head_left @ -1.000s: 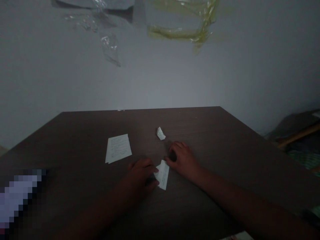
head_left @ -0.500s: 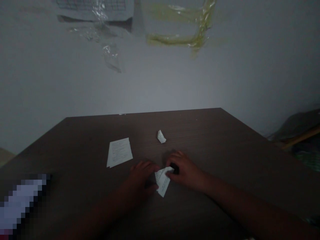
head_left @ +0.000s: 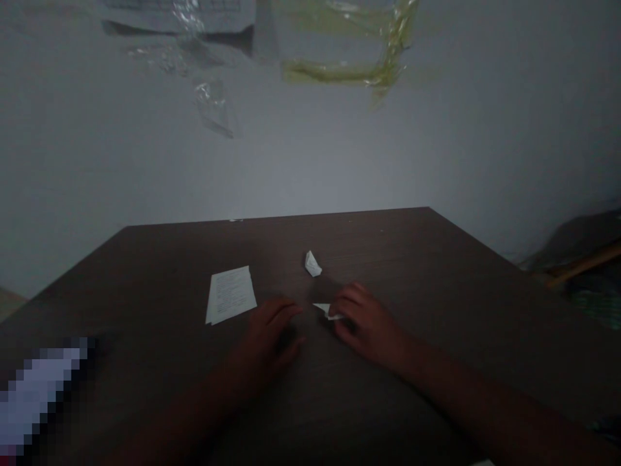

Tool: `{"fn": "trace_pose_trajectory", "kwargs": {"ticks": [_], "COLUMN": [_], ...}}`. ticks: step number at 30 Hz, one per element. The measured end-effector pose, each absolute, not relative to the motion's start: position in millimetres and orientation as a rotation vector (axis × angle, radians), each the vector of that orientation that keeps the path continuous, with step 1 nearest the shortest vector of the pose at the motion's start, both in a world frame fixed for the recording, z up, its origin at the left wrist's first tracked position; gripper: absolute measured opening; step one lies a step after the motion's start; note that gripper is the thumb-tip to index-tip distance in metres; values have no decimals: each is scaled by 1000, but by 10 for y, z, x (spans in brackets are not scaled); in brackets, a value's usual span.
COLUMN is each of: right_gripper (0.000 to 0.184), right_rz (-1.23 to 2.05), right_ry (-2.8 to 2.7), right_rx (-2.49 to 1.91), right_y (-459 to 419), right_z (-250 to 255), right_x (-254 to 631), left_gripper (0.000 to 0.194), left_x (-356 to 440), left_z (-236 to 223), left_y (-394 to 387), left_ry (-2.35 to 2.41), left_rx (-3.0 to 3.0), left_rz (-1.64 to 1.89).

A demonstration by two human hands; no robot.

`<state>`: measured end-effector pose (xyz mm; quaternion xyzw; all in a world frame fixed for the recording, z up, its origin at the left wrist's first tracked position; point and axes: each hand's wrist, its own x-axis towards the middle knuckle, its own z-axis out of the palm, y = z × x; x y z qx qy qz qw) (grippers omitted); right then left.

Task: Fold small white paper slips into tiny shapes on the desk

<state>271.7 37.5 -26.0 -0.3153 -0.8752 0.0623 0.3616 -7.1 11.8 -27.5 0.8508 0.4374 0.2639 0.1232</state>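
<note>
Between the fingers of my right hand [head_left: 366, 323] is a folded piece of paper [head_left: 322, 308]; its pointed end sticks out to the left, and the rest is hidden behind the fingers. My left hand [head_left: 272, 333] is just left of it, fingers apart, holding nothing. A small folded paper shape [head_left: 313, 264] rests on the table beyond both hands. To the left of my left hand lie printed paper sheets [head_left: 231, 296], one overlapping another.
The brown table [head_left: 165, 259] meets a pale wall [head_left: 330, 155] with tape and papers stuck on it. A blurred-out flat object [head_left: 41, 395] lies at the near left. Dark cloth-like items [head_left: 582, 239] are beyond the table's right edge.
My left hand has let go of the folded paper and drawn slightly away. My right hand has moved a little right with the paper, which is now turned and mostly covered.
</note>
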Motion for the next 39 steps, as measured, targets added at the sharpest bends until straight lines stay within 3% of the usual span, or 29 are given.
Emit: {"fn": "trace_pose_trajectory", "kwargs": {"ticks": [9, 17, 21, 26, 32, 36, 39], "right_gripper": [9, 23, 22, 28, 39, 23, 12], "right_rz": [17, 698, 908, 728, 616, 536, 472], "right_ry": [-2617, -2509, -2282, -2354, -2581, -2608, -2615], "right_rx": [-576, -708, -744, -780, -747, -761, -768], "right_y": [141, 81, 77, 167, 278, 274, 249], "right_z": [-249, -180, -172, -243, -302, -318, -318], "right_x": [2582, 2590, 2627, 2671, 2687, 2643, 2610], "left_gripper": [48, 32, 42, 35, 46, 58, 55], "left_x": [-17, 55, 54, 25, -3, 3, 34], "left_z": [-185, -119, -201, -251, -231, -181, -191], "left_y": [45, 27, 41, 27, 10, 5, -20], "left_ry": [1161, 1130, 1156, 1173, 1080, 1053, 1050], "left_rx": [2563, 2505, 2476, 2400, 2405, 2404, 2397], "left_rz": [747, 416, 366, 423, 475, 480, 525]}}
